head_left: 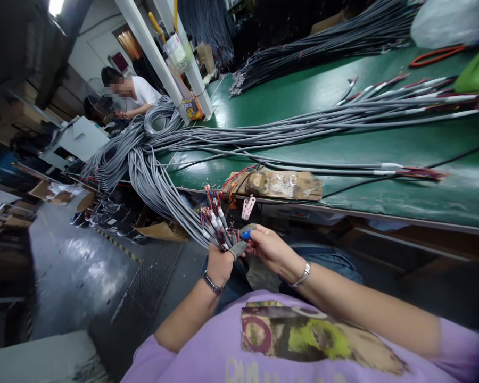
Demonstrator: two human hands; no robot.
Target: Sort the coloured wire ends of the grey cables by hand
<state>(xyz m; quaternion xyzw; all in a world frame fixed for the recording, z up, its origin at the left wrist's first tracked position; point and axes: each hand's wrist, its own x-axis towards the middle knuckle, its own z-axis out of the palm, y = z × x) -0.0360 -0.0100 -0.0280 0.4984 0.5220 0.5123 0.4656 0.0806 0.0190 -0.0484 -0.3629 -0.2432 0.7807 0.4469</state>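
Note:
My left hand (220,264) is closed around the ends of a bundle of grey cables (175,205), just off the bench edge. White sleeves and stripped, many-coloured wires (213,201) stick up from that bundle. Grey covers show on some fingertips. My right hand (272,250) is closed in a pinch close to the left fingertips, on a small blue object (246,234) whose kind I cannot make out. Fingers partly hide the wires between the hands. Just above hangs a pink clip (248,207), near a wooden block (291,184) with clear tape on it.
More grey cables (271,133) with bared ends lie along the green bench (383,197). Black cables (327,45), an orange-red ring (437,55) and a plastic bag (451,24) are farther back. A person (141,93) sits beyond a white post (155,53). Cardboard (163,231) lies below.

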